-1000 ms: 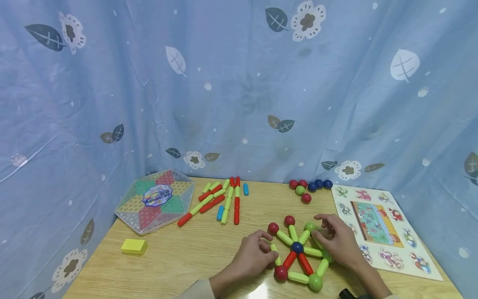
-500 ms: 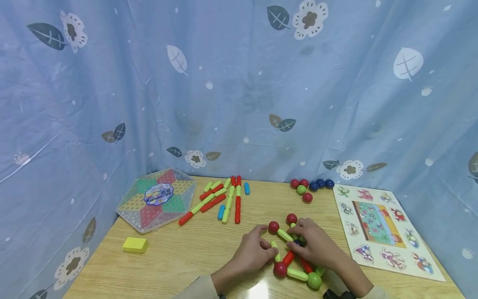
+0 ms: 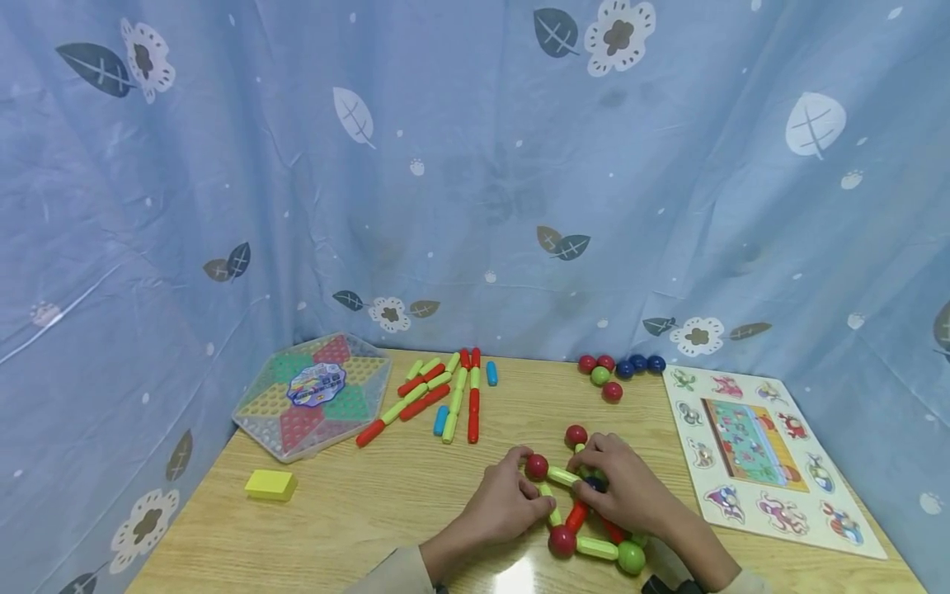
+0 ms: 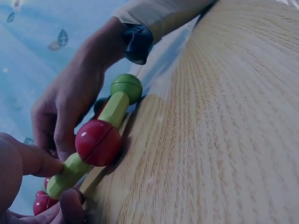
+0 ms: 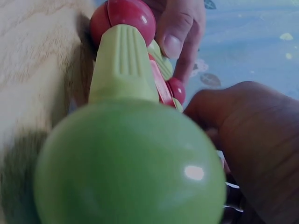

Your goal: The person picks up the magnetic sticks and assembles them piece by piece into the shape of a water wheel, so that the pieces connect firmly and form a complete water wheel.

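A wheel-like figure of magnetic building sticks and balls lies at the front right of the head view. Around its navy hub ball (image 3: 594, 485), the right hand (image 3: 619, 478) pinches the inner end of a yellow-green stick (image 3: 562, 476) tipped with a red ball (image 3: 537, 467). Thumb and finger of the left hand (image 3: 499, 501) pinch another yellow-green stick (image 4: 70, 175), which rises from the lower red ball (image 4: 98, 143). That stick's free end stands close under the first red ball. A green ball (image 5: 131, 163) fills the right wrist view's foreground. The right hand covers the figure's right side.
Loose red, yellow-green and blue sticks (image 3: 453, 396) lie at the back left beside a hexagonal plastic box (image 3: 260, 433). A yellow block (image 3: 270, 485) sits at the left. Several spare balls (image 3: 612, 392) and a picture puzzle board (image 3: 772, 516) are to the right.
The right hand has moved left from the figure's right edge to its hub. The red ball on the pinched stick has swung left and nearer the person, towards the left hand's stick.
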Demonstrator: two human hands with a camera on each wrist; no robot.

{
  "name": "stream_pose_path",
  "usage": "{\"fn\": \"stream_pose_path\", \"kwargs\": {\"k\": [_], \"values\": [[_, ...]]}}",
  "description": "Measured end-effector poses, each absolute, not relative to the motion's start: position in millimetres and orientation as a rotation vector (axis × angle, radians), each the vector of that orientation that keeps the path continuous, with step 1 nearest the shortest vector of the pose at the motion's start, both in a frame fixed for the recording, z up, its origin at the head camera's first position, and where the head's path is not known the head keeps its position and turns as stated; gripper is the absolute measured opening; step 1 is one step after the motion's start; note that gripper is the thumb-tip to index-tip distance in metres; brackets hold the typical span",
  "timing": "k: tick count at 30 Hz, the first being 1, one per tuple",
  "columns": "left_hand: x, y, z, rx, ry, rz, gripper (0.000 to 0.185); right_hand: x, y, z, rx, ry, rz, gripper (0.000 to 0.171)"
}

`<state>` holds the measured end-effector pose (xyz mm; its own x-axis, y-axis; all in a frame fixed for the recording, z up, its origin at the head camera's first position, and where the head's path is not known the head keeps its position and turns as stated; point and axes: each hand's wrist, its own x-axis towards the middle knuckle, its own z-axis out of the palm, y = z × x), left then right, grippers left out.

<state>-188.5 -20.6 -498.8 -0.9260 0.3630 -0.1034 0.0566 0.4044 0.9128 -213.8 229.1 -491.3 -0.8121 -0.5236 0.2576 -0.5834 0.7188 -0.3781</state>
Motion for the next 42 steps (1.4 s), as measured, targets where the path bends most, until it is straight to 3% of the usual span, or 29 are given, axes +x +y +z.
{"fn": "stream_pose_path", "kwargs": {"k": [8,16,26,36,42], "values": [[-187.2,-19.1,-500.3,0.364,2.415,1.512,0.075,-212.5,229.8,-490.1,0.905,-2.808,0.734,0.015],[-185.6,-16.6,-499.9,0.339,2.438,1.522,0.056,-212.5,232.2,-489.4,0.9,-2.843,0.704,0.015],[-185.1,-15.4,-501.1,0.331,2.47,1.562,0.042,-205.6,249.7,-467.7,1.107,-2.976,0.793,0.055],[-186.8,-16.5,-501.6,0.327,2.518,1.515,0.034,-207.7,249.6,-471.2,1.06,-2.953,0.716,0.048],[-189.9,-21.9,-502.3,0.35,2.551,1.476,0.019,-208.2,254.8,-470.7,0.992,-2.91,0.644,0.051]]}}
